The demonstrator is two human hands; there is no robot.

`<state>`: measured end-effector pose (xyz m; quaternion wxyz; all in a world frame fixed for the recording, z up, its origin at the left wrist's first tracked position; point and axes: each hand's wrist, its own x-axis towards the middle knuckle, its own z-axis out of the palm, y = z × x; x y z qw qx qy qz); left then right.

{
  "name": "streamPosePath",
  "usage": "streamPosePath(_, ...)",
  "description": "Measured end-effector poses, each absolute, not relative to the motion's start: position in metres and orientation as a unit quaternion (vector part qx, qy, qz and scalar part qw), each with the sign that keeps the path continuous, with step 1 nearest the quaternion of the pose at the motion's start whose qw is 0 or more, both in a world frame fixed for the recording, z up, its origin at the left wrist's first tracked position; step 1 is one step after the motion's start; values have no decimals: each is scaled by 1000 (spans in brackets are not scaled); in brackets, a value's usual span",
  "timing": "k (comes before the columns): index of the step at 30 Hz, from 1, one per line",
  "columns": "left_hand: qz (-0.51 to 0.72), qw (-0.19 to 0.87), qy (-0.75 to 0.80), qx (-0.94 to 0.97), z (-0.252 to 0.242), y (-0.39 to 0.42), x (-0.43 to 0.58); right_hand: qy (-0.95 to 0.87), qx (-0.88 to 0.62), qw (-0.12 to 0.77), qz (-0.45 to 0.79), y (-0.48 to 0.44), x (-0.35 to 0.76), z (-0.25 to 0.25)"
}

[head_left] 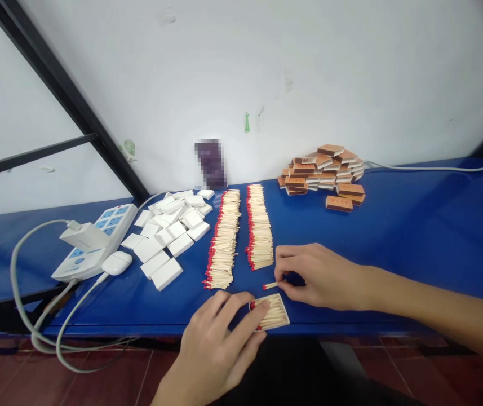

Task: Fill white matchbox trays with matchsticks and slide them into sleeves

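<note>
A single match [270, 286] sits just beyond the far edge of a small tray [286, 310], its plain end pinched between the thumb and fingertips of the right hand [323, 276], red head pointing left. It should be very light and stiff yet easily snapped, so a gentle grip on the bare wood, away from the head, suits it. The left hand [224, 332] has its fingers clamped about the tray's left end, one fingertip on the matches inside and covering some heads; the tray looks like thin card that would bend if squeezed hard. Beyond lie two rows of matches [224, 239], the right one close to the right hand and easily knocked. White trays [167, 274] are heaped to the left beside a power strip [116, 228] with cords, and brown matchboxes [338, 203] are piled at the back right. A dark upright thing [213, 166] by the wall is too blurred to name.
</note>
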<state>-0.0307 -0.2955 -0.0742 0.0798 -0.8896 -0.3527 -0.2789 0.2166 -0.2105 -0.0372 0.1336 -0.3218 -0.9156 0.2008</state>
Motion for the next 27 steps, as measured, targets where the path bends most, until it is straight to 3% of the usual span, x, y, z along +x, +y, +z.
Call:
streamPosePath(8, -331, 62, -342, -877, -80, -294, -30, -907, -333, 162, 199, -206, 217, -47)
streamPosePath(27, -355, 12, -352, -866, -77, -296, -30, -926, -310, 129, 175, -209, 219, -47)
